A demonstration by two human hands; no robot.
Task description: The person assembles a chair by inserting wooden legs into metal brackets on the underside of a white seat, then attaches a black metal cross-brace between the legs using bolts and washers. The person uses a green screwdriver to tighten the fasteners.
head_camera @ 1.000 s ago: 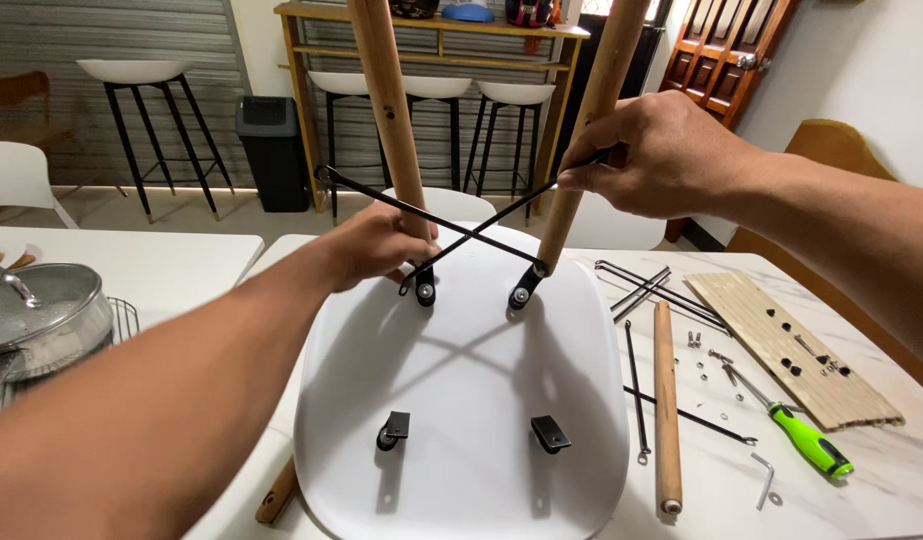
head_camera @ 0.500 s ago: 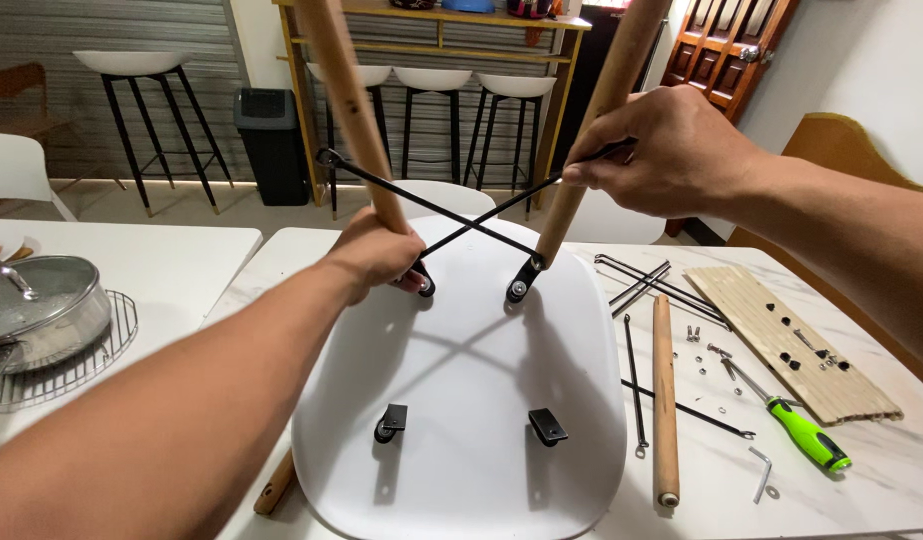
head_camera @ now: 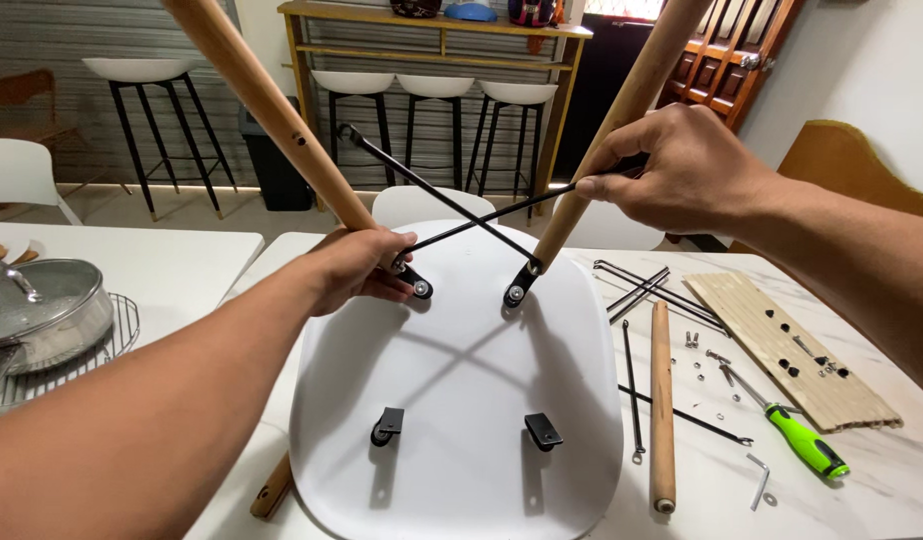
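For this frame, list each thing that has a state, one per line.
chair seat: upside down on the table
left wooden leg: standing in its bracket, tilted, left hand gripping its base
right wooden leg: in bracket, right hand gripping it
black cross rods: crossed between the legs
spare wooden leg: lying flat
screwdriver: lying unused

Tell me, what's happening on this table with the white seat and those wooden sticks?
A person is working on a white chair seat lying upside down on the table. Two wooden legs stand up from its far brackets, with two thin black rods crossing between them. The left hand grips the base of the left leg; the right hand holds the right leg where a rod meets it. Another wooden leg, loose rods, screws and a green-handled screwdriver lie to the right.
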